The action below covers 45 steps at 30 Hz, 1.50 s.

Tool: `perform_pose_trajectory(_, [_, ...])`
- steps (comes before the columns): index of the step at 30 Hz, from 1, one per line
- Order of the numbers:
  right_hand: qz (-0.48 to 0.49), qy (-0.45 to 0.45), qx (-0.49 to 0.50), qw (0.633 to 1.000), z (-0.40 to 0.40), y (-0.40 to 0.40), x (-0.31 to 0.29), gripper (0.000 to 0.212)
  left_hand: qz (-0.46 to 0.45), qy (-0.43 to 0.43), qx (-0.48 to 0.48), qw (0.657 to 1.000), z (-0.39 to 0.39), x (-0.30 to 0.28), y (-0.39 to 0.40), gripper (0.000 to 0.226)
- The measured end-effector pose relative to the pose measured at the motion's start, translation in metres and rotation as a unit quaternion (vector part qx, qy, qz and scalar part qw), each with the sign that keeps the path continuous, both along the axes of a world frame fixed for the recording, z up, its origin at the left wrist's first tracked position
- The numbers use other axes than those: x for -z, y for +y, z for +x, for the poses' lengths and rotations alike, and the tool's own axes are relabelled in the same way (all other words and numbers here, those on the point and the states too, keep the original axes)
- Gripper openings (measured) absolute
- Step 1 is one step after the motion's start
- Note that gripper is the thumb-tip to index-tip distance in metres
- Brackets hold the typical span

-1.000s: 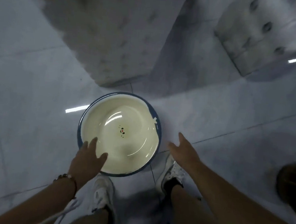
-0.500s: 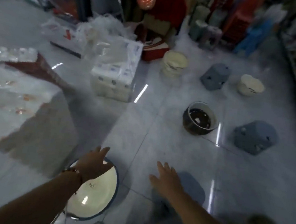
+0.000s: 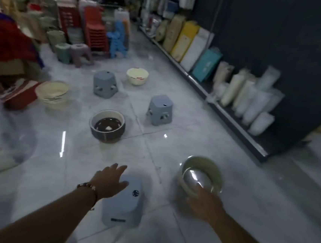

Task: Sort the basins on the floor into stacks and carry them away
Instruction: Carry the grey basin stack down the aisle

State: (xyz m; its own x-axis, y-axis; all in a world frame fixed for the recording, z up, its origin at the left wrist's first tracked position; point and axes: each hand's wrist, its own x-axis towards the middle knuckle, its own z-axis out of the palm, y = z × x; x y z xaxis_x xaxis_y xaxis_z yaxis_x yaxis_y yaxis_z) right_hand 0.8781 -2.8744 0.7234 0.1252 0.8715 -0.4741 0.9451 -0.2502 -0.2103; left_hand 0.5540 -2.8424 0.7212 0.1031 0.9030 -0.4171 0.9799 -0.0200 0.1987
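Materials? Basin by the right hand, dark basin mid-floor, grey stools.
Basin by right hand: shiny metal inside, bright mirror glare; pale outer wall, maybe enamel or plastic. Dark basin: glossy, patterned, material unclear. Grey stools: matte moulded plastic, likely.

Basin stacks on floor: 4, namely dark basin stack (image 3: 107,125), cream stack (image 3: 53,94) left of it, cream basin (image 3: 137,76) beyond it, cream-and-steel stack (image 3: 201,176) nearer right. Grey-blue stools: 3 (image 3: 105,83) (image 3: 160,109) (image 3: 123,201). Hands: 2 (image 3: 108,181) (image 3: 204,205).
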Motion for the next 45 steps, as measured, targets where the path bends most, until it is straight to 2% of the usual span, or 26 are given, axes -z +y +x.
perform_pose_trajectory(2, [0.003, -0.036, 0.012, 0.999, 0.067, -0.012, -0.005, 0.065, -0.010, -0.006, 0.031, 0.999, 0.066, 0.000, 0.012, 0.071])
perform_pose_trajectory(5, [-0.020, -0.057, 0.026, 0.998, 0.124, -0.019, -0.007, 0.070, -0.013, -0.004, 0.059, 0.998, 0.131, -0.005, 0.023, 0.070])
perform_pose_trajectory(12, [-0.035, -0.040, 0.047, 0.997, 0.195, 0.017, -0.006, 0.068, -0.003, 0.014, 0.137, 0.990, 0.241, -0.004, 0.075, 0.069])
perform_pose_trajectory(14, [-0.036, -0.028, 0.054, 0.998, 0.206, 0.038, 0.000, 0.066, -0.010, 0.014, 0.147, 0.989, 0.258, 0.004, 0.097, 0.069])
perform_pose_trajectory(18, [-0.048, -0.060, 0.027, 0.997, 0.226, 0.090, 0.018, 0.067, -0.027, 0.019, 0.164, 0.986, 0.286, 0.031, 0.159, 0.067])
perform_pose_trajectory(24, [-0.105, -0.070, -0.001, 0.992, 0.255, 0.212, 0.072, 0.069, -0.072, 0.031, 0.185, 0.980, 0.323, 0.101, 0.285, 0.067])
perform_pose_trajectory(29, [-0.155, -0.038, -0.001, 0.987, 0.278, 0.308, 0.147, 0.064, -0.132, 0.051, 0.193, 0.971, 0.340, 0.178, 0.380, 0.064])
perform_pose_trajectory(32, [-0.175, -0.025, 0.011, 0.984, 0.302, 0.354, 0.213, 0.062, -0.148, 0.051, 0.185, 0.970, 0.353, 0.241, 0.432, 0.063])
perform_pose_trajectory(37, [-0.195, -0.033, -0.005, 0.980, 0.363, 0.411, 0.383, 0.065, -0.212, -0.014, 0.075, 0.974, 0.374, 0.404, 0.485, 0.066])
perform_pose_trajectory(39, [-0.201, 0.005, 0.034, 0.979, 0.384, 0.428, 0.461, 0.067, -0.229, -0.026, 0.029, 0.973, 0.380, 0.481, 0.493, 0.071])
perform_pose_trajectory(41, [-0.198, 0.100, 0.189, 0.957, 0.400, 0.442, 0.538, 0.066, -0.259, -0.090, -0.085, 0.958, 0.386, 0.553, 0.496, 0.077])
perform_pose_trajectory(42, [-0.191, 0.150, 0.299, 0.923, 0.406, 0.446, 0.574, 0.063, -0.272, -0.141, -0.172, 0.936, 0.387, 0.586, 0.497, 0.079])
perform_pose_trajectory(44, [-0.177, 0.236, 0.489, 0.821, 0.417, 0.445, 0.633, 0.053, -0.301, -0.226, -0.344, 0.860, 0.384, 0.640, 0.495, 0.084])
perform_pose_trajectory(45, [-0.170, 0.284, 0.549, 0.768, 0.420, 0.441, 0.657, 0.051, -0.329, -0.255, -0.400, 0.817, 0.380, 0.662, 0.492, 0.090])
